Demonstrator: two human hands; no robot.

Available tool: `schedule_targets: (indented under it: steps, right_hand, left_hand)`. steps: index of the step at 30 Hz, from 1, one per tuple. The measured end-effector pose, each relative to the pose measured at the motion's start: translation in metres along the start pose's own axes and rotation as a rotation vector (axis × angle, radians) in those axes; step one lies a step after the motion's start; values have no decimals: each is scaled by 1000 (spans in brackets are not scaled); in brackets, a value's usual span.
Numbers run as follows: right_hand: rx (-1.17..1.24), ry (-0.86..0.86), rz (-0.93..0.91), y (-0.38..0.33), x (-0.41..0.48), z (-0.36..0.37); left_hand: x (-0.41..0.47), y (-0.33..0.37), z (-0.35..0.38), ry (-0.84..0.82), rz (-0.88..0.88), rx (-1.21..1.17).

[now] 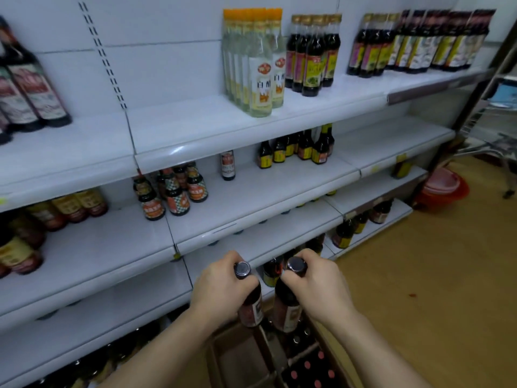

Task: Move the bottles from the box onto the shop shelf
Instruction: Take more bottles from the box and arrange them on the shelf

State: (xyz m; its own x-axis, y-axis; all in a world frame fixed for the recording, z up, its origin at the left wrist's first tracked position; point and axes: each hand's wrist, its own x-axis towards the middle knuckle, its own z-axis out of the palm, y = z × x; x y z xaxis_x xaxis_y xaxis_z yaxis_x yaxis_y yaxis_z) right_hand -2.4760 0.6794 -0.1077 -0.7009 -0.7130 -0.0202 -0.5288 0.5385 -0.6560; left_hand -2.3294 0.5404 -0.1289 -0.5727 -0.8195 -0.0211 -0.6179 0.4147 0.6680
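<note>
Over the box (237, 359), one bottle (253, 306) is clamped by the neck in the left grip (221, 287), a second bottle (288, 309) in the right grip (316, 281); probably heavy, breakable glass.

A shop is shown. Tiers of white metal shelves (195, 148) are hung along a wall from a slotted upright (104, 54). Identical labelled goods are ranged in forward-facing rows: clear orange-capped bottles (260, 68) and dark sauce bottles (312, 60). A yellow tag (401, 157) is fixed to one shelf edge, and a cardboard box (237, 357) of capped bottles is set on the wooden floor (433, 275).
</note>
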Motion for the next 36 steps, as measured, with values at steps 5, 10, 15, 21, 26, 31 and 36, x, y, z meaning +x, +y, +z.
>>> schedule_targets:
  steps: [5,10,15,21,26,31,36]
  right_hand:
    - [-27,-17,-125,-36,6,-13]
    - [-57,-69,-244,-79,14,-22]
    - [-45,-88,-350,-134,19,-25]
    - [-37,-109,-431,-202,22,-16]
    - [-10,-82,-468,-265,11,-9]
    - [-25,-31,-447,-316,-2,6]
    - [-42,-9,-425,-362,-12,21]
  left_hand:
    - [1,6,-43,88,15,-14]
    - [1,5,-89,172,-6,-80]
    - [4,-3,-140,224,-13,-101]
    - [1,-20,-213,255,54,-155]
    - [-4,-35,-275,238,108,-169]
    - [-3,-61,-326,233,145,-181]
    - [3,-84,-374,242,216,-178]
